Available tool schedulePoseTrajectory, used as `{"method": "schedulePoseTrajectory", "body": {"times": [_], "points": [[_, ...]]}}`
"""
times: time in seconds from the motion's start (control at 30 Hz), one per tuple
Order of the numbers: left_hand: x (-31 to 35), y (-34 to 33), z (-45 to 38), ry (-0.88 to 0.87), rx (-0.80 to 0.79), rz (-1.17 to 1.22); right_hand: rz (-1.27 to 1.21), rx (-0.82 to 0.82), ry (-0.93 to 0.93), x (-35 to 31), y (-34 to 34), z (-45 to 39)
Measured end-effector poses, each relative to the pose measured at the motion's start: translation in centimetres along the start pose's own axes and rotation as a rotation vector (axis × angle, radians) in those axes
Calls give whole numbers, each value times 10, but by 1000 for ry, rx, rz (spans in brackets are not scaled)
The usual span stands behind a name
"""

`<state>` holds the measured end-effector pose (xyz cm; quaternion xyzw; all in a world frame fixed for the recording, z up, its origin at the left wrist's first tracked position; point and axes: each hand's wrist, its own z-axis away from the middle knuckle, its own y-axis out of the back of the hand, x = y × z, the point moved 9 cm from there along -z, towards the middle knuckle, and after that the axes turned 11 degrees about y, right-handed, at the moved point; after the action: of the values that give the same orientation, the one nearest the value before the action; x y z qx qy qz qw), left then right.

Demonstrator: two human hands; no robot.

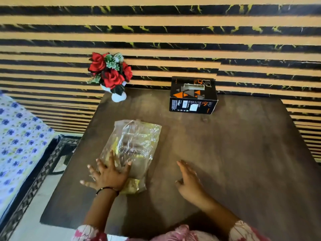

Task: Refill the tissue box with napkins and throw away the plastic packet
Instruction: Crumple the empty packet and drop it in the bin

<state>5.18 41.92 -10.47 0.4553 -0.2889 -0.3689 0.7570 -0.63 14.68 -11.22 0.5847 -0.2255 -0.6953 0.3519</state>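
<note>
The striped wall of tan and black bands fills the upper part of the view. Below it, the dark brown counter carries all task items. A bed with a blue-flowered cover sits at the left edge, apart from the counter.

The plastic packet lies flat on the counter, left of centre, clear and crinkled with yellow print; its contents are not clearly legible through the film. The tissue box, black with orange and grey triangles, stands at the far side of the counter against the wall, well apart from the packet, slot facing up.

A bunch of red artificial flowers in a small white vase stands at the far left corner of the counter.

The left hand rests palm down on the near end of the packet, fingers spread; its grip is open and pressing rather than closed around anything. A dark bangle circles that wrist. The right hand lies on the bare counter to the right of the packet, not touching it, grip open and holding nothing.
</note>
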Motion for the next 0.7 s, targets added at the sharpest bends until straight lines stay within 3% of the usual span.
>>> {"method": "schedulePoseTrajectory", "body": {"times": [0.07,0.2,0.5,0.6,0.7], "points": [[-3,-14,8,-12,-102,35,-65,15,-37,1,0,3],[24,-30,42,-170,-129,53,-208,22,-126,5,-6,15],[103,-91,129,-639,-137,-301,-226,173,-189,30,15,43],[122,-91,142,-749,-121,-232,-301,175,-140,36,15,48],[142,-86,161,-886,-290,33,-405,147,-98,39,16,55]]}}
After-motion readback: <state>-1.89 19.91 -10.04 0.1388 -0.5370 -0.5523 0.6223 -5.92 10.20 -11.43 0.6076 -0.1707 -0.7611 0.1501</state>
